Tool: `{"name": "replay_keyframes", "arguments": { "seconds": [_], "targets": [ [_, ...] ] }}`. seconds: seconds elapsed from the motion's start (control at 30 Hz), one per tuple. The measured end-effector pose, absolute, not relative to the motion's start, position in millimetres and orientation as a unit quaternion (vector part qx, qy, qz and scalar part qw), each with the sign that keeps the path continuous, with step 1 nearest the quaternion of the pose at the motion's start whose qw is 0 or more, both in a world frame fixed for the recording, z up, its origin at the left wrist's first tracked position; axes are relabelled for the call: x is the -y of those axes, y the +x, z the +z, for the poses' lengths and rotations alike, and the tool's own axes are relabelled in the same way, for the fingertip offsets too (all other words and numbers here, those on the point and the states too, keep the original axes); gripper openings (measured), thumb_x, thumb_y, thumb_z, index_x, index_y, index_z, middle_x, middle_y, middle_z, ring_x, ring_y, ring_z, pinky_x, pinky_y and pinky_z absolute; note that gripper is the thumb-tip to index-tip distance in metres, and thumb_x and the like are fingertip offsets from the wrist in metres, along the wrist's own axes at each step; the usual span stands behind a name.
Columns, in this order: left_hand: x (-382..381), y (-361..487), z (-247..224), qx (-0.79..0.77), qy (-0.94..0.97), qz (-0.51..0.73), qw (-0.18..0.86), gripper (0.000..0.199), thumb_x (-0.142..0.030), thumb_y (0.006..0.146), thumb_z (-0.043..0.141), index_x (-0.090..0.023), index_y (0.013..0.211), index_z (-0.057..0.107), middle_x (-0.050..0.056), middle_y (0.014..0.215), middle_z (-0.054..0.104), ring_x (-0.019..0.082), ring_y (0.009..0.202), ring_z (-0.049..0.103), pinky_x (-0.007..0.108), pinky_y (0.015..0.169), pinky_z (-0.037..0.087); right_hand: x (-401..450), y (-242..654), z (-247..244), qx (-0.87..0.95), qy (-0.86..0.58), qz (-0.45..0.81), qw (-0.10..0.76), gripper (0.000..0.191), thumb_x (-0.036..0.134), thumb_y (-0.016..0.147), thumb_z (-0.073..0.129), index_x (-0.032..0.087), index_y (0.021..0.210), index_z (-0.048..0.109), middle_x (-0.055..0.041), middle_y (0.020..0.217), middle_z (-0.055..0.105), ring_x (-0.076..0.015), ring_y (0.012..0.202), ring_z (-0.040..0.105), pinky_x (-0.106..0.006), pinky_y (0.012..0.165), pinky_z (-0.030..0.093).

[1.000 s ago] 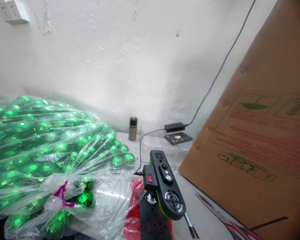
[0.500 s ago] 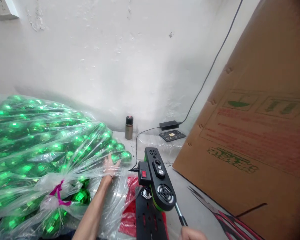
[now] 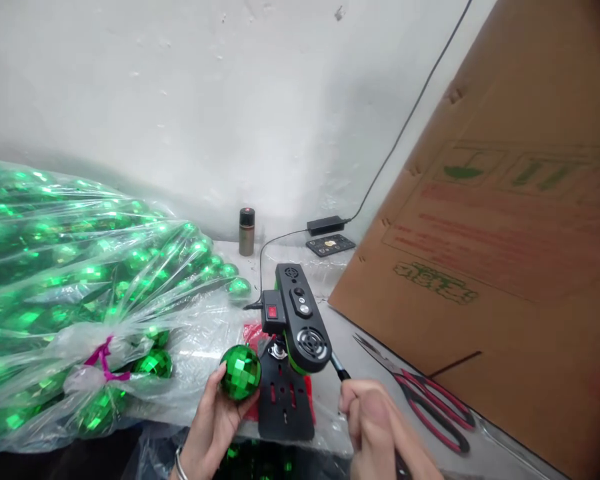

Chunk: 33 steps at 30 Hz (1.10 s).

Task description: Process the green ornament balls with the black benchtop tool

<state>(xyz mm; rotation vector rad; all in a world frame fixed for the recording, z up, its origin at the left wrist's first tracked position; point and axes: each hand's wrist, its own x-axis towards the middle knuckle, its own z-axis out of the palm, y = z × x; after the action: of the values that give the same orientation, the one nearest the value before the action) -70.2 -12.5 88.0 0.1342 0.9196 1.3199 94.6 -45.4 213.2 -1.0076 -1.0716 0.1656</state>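
My left hand holds a shiny green faceted ball ornament, fingers and thumb around its lower left side. The ball is just left of the slotted black base plate of a device with round vents and a red switch. In my right hand, fingers wrapped round it, is a metal rod with a black grip. Its far end disappears behind the device, so I cannot tell whether they are joined. Left of my hands lies a clear plastic bag full of similar green balls, with a purple ribbon tied on it.
Red-handled scissors lie by a large cardboard box on the right. A small bottle, a black power adapter and a dark flat item sit near the wall. More green balls show below the table edge.
My left hand has come back from the plastic bag toward me, now with a green ball in it. More of my right hand shows. The view has shifted, revealing more of the scissors.
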Motion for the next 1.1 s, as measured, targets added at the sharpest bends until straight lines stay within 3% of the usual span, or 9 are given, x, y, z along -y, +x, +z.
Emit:
{"name": "replay_keyframes", "arguments": {
  "seconds": [0.13,0.23,0.33,0.4,0.5,0.57,0.67,0.87,1.1],
  "targets": [
    [25.3,-66.7,69.5,-0.417,0.077,0.538,0.728,0.064,-0.065,0.08,0.084,-0.018,0.123,0.075,0.017,0.119,0.083,0.032,0.101,0.083,0.043,0.083,0.071,41.7,107.8,203.0,0.557,-0.413,0.054,0.718,0.038,0.01,0.11,0.055,0.019,0.073,0.058,0.0001,0.068,0.06,-0.0094,0.054,0.052,-0.025,0.05,0.037],
    [30.8,-66.1,66.9,-0.429,0.12,0.515,0.732,0.067,-0.066,0.081,0.085,-0.02,0.129,0.072,0.016,0.124,0.082,0.035,0.111,0.081,0.047,0.086,0.07,42.8,112.2,199.1,0.574,-0.409,0.054,0.707,0.036,0.007,0.109,0.054,0.02,0.075,0.055,0.0012,0.07,0.059,-0.0088,0.055,0.054,-0.024,0.051,0.039],
    [31.4,-65.9,66.7,-0.495,0.222,0.495,0.679,0.074,-0.067,0.079,0.086,-0.027,0.138,0.065,0.012,0.13,0.08,0.036,0.113,0.08,0.047,0.084,0.07,43.8,112.4,198.1,0.582,-0.406,0.045,0.703,0.036,0.006,0.109,0.053,0.02,0.076,0.052,0.0021,0.07,0.056,-0.0089,0.057,0.054,-0.023,0.052,0.04],
    [29.1,-65.2,65.6,-0.547,0.31,0.481,0.611,0.081,-0.067,0.075,0.089,-0.025,0.139,0.061,0.012,0.127,0.079,0.036,0.111,0.079,0.05,0.092,0.068,43.5,112.2,198.0,0.587,-0.402,0.038,0.702,0.036,0.005,0.108,0.051,0.021,0.076,0.051,0.0021,0.07,0.056,-0.009,0.058,0.054,-0.023,0.053,0.041],
    [24.5,-61.1,65.0,-0.584,0.446,0.458,0.5,0.08,-0.058,0.07,0.091,-0.021,0.135,0.064,0.016,0.131,0.076,0.039,0.125,0.074,0.058,0.116,0.055,42.4,112.3,198.4,0.589,-0.398,0.03,0.703,0.037,0.004,0.108,0.051,0.021,0.075,0.05,0.0025,0.067,0.054,-0.0103,0.059,0.056,-0.023,0.053,0.042],
    [21.6,-55.7,67.0,-0.582,0.513,0.437,0.454,0.073,-0.051,0.071,0.086,-0.022,0.136,0.067,0.017,0.14,0.071,0.041,0.136,0.068,0.061,0.123,0.049,42.2,112.6,199.0,0.593,-0.397,0.025,0.7,0.036,0.004,0.107,0.051,0.022,0.076,0.051,0.0028,0.065,0.052,-0.0112,0.059,0.057,-0.024,0.052,0.042],
    [16.5,-46.2,72.6,-0.578,0.565,0.42,0.413,0.071,-0.043,0.071,0.081,-0.023,0.138,0.067,0.017,0.14,0.07,0.042,0.138,0.067,0.063,0.121,0.05,43.1,113.6,199.5,0.601,-0.396,0.021,0.694,0.035,0.002,0.107,0.05,0.022,0.078,0.053,0.0018,0.067,0.055,-0.0116,0.059,0.058,-0.024,0.051,0.041],
    [8.3,-35.9,77.6,-0.583,0.592,0.401,0.385,0.064,-0.033,0.069,0.085,-0.02,0.129,0.067,0.015,0.122,0.079,0.042,0.119,0.075,0.062,0.11,0.057,45.3,116.0,197.6,0.611,-0.395,0.028,0.686,0.033,0.001,0.106,0.05,0.021,0.08,0.054,0.001,0.07,0.06,-0.0111,0.06,0.059,-0.024,0.052,0.043],
    [1.3,-32.8,72.9,-0.554,0.617,0.415,0.374,0.064,-0.028,0.069,0.084,-0.02,0.131,0.07,0.016,0.131,0.078,0.043,0.128,0.071,0.065,0.115,0.053,44.9,113.6,200.8,0.602,-0.397,0.025,0.692,0.035,0.0,0.106,0.049,0.021,0.079,0.051,0.002,0.07,0.057,-0.0097,0.059,0.055,-0.025,0.054,0.043]
  ]
}}
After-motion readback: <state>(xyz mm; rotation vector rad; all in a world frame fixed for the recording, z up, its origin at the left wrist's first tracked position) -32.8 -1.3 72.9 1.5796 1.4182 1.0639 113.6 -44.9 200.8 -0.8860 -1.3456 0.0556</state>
